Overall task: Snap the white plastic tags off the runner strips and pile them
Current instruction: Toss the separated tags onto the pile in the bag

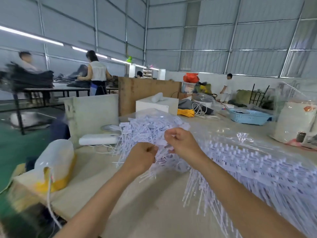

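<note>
1. Table [154, 208]: pale, matte top, runs away from me. Work sits mid-table, straight ahead of both hands.
2. Runner strips [257, 169]: big stack to my right, under clear plastic film. Thin white rods w/ small square nubs in rows; loose ends fan off toward me like a fringe. Long axis goes near-left to far-right, so the right hand is nearer to the next strip.
3. Pile of tags [147, 127]: loose heap just beyond my hands, slightly left. Flat, thin white plastic tabs w/ thin tails, jumbled every way. Looks light and springy, I'd guess it slides easily.
4. Plastic bag [56, 162]: near left edge of table, white over yellow, crinkly, a cord hanging off it. Blue perforated basket [250, 115] far right, well apart from the work.
5. Left hand [140, 157]: grip narrow, fingers curled in, pinching white pieces at the fingertips.
6. Right hand [181, 143]: just beside the left, a bit higher, grip also narrow, pinching the same small bunch. Exact piece count: can't tell, too blurred.
7. Judgement: mid-snap. Hands need to twist against each other across the strip's axis, then drop tags fwd onto the pile.
</note>
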